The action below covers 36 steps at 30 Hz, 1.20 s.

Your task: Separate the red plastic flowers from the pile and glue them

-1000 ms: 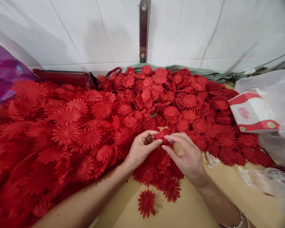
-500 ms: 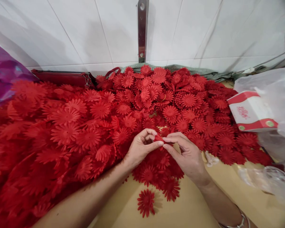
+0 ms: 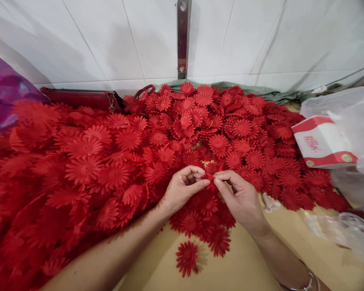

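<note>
A big heap of red daisy-shaped fabric flowers covers most of the tan table. At the heap's near edge my left hand and my right hand meet fingertip to fingertip. Between them they pinch one small red flower, which is bunched up and mostly hidden by the fingers. A single red flower lies apart on the table just below my hands. A metal bangle circles my right wrist.
A white and red carton sits at the right, with clear plastic bags around and below it. A dark red handbag lies against the white tiled wall behind the heap. Purple plastic shows at far left.
My right hand's fingers have curled in and closed toward my left hand. The flower between them went from spread out to bunched and mostly hidden.
</note>
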Tool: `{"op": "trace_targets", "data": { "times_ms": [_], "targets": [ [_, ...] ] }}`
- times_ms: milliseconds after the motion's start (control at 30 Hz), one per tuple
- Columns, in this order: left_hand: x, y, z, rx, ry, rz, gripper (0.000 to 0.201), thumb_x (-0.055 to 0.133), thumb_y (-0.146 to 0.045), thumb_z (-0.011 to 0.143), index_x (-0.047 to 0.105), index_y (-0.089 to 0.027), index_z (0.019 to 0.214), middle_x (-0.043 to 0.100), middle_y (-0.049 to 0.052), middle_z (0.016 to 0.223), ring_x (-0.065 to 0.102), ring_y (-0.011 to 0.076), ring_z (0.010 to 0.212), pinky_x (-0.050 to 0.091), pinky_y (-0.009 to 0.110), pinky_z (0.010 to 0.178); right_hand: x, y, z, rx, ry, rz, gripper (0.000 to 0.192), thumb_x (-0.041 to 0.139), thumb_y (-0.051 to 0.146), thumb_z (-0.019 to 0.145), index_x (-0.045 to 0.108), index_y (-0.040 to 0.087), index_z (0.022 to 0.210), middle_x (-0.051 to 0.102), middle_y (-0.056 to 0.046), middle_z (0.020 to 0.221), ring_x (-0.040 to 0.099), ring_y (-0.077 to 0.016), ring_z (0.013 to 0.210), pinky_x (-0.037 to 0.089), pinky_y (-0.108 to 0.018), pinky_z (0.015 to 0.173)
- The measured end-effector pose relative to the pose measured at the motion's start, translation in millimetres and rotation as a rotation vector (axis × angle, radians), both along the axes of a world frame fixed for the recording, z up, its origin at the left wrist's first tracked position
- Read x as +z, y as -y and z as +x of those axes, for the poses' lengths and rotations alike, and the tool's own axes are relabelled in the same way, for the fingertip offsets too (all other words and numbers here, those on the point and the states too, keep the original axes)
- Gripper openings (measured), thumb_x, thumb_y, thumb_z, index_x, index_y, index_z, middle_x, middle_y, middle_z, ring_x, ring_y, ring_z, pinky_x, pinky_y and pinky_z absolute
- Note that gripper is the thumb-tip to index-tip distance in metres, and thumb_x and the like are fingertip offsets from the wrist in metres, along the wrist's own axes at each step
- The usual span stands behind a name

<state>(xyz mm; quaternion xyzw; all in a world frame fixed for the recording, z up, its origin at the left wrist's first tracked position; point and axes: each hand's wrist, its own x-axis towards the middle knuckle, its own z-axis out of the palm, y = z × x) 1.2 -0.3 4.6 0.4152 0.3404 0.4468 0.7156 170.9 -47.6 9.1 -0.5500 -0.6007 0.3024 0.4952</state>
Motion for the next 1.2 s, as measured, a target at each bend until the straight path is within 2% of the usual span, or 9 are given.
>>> {"op": "trace_targets", "data": {
  "times_ms": [133, 300, 533, 633, 767, 833, 933, 1033, 1200],
  "targets": [
    [1.5, -0.4, 0.0, 0.016, -0.019, 0.024, 0.033, 0.092, -0.037, 0.068, 0.070, -0.015, 0.081, 0.064, -0.003, 0.073, 0.056, 0.0077, 0.068, 0.045, 0.020, 0.069, -5.7, -4.1, 7.4, 0.029, -0.157, -0.111, 0.018, 0.065, 0.039, 0.096, 0.070, 0.022, 0.089, 0.070, -0.002, 0.088, 0.064, -0.0156, 0.083, 0.052, -0.027, 0.078],
    [-1.8, -2.2, 0.8, 0.091, -0.010, 0.007, 0.039, 0.093, -0.041, 0.065, 0.067, -0.015, 0.078, 0.061, -0.004, 0.070, 0.052, 0.0060, 0.065, 0.041, 0.018, 0.065, -8.2, -10.3, 15.4, -0.084, -0.322, -0.108, 0.019, 0.070, 0.040, 0.091, 0.068, 0.022, 0.085, 0.065, 0.002, 0.080, 0.060, -0.0138, 0.075, 0.051, -0.026, 0.074],
    [-3.5, -4.0, 1.7, 0.226, 0.119, -0.090, 0.040, 0.095, -0.036, 0.062, 0.065, -0.017, 0.080, 0.061, -0.006, 0.071, 0.053, 0.0049, 0.065, 0.043, 0.016, 0.065, -6.7, -15.7, 17.2, -0.133, -0.588, -0.071, 0.017, 0.072, 0.040, 0.090, 0.065, 0.024, 0.090, 0.067, 0.002, 0.081, 0.069, -0.0156, 0.076, 0.060, -0.035, 0.080],
    [-3.8, -4.4, 1.9, 0.246, 0.143, -0.121, 0.040, 0.095, -0.034, 0.062, 0.064, -0.018, 0.082, 0.063, -0.006, 0.075, 0.057, 0.0055, 0.069, 0.046, 0.017, 0.071, -1.4, -11.9, 21.1, -0.073, -0.460, -0.094, 0.016, 0.068, 0.040, 0.093, 0.068, 0.024, 0.095, 0.071, 0.000, 0.086, 0.070, -0.0168, 0.081, 0.060, -0.035, 0.082],
    [-5.3, -4.9, 2.3, 0.260, 0.163, -0.135, 0.039, 0.093, -0.034, 0.064, 0.063, -0.019, 0.086, 0.065, -0.006, 0.077, 0.059, 0.0066, 0.071, 0.047, 0.019, 0.073, 12.0, -4.6, 22.2, 0.260, -0.062, -0.128, 0.014, 0.066, 0.034, 0.095, 0.074, 0.025, 0.102, 0.075, -0.005, 0.108, 0.070, -0.0189, 0.103, 0.056, -0.036, 0.098],
    [-5.4, -4.8, 2.4, 0.249, 0.169, -0.138, 0.039, 0.093, -0.033, 0.065, 0.062, -0.019, 0.085, 0.064, -0.006, 0.077, 0.058, 0.0064, 0.069, 0.047, 0.019, 0.071, 15.4, -3.3, 20.5, 0.325, 0.026, -0.086, 0.012, 0.064, 0.030, 0.096, 0.075, 0.024, 0.098, 0.074, -0.006, 0.114, 0.069, -0.0194, 0.109, 0.053, -0.037, 0.102],
    [-4.0, -3.7, 1.9, 0.228, 0.161, -0.126, 0.039, 0.093, -0.033, 0.065, 0.062, -0.019, 0.084, 0.064, -0.007, 0.075, 0.057, 0.0057, 0.067, 0.046, 0.018, 0.070, 13.3, -4.1, 17.0, 0.180, 0.030, -0.003, 0.010, 0.063, 0.028, 0.097, 0.072, 0.024, 0.096, 0.074, -0.005, 0.106, 0.069, -0.0179, 0.104, 0.055, -0.034, 0.097],
    [-1.3, -1.5, 0.9, 0.138, 0.096, -0.068, 0.036, 0.092, -0.034, 0.068, 0.063, -0.017, 0.081, 0.064, -0.006, 0.074, 0.055, 0.0053, 0.067, 0.043, 0.016, 0.068, 8.9, -5.2, 12.4, 0.030, 0.054, 0.097, 0.009, 0.067, 0.027, 0.095, 0.071, 0.025, 0.102, 0.071, -0.005, 0.105, 0.067, -0.0175, 0.099, 0.055, -0.034, 0.093],
    [2.9, 1.2, -1.3, -0.007, 0.053, -0.037, 0.037, 0.092, -0.033, 0.068, 0.066, -0.017, 0.089, 0.070, -0.003, 0.077, 0.061, 0.0078, 0.069, 0.046, 0.020, 0.071, 6.5, -5.1, 4.5, -0.036, 0.197, 0.195, 0.014, 0.073, 0.025, 0.090, 0.071, 0.026, 0.104, 0.068, -0.005, 0.104, 0.067, -0.0183, 0.097, 0.057, -0.034, 0.089]
  ]
}}
